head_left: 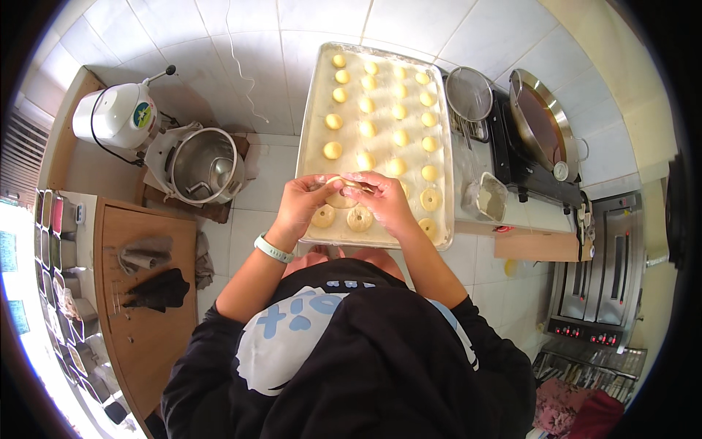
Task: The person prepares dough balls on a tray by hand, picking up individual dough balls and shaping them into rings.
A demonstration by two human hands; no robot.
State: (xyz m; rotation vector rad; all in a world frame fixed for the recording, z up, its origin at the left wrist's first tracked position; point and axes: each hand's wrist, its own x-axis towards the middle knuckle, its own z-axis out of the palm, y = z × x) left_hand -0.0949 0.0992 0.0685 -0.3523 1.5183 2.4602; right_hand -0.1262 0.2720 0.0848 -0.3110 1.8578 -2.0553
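Both my hands are raised over the near end of a large floured tray, fingertips close together. My left hand and my right hand pinch a pale piece of dough between thumbs and fingers. The fingers cover part of it, so its full shape is hard to make out. Just below them on the tray lie a flattened dough round with a small hole and another dough round. More holed rounds sit at the near right. Farther off, smooth dough balls stand in rows.
Right of the tray are a mesh strainer, a clear container and a wide pan on a black stove. A mixer with a steel bowl stands left. A wooden cabinet is nearer left; an oven is far right.
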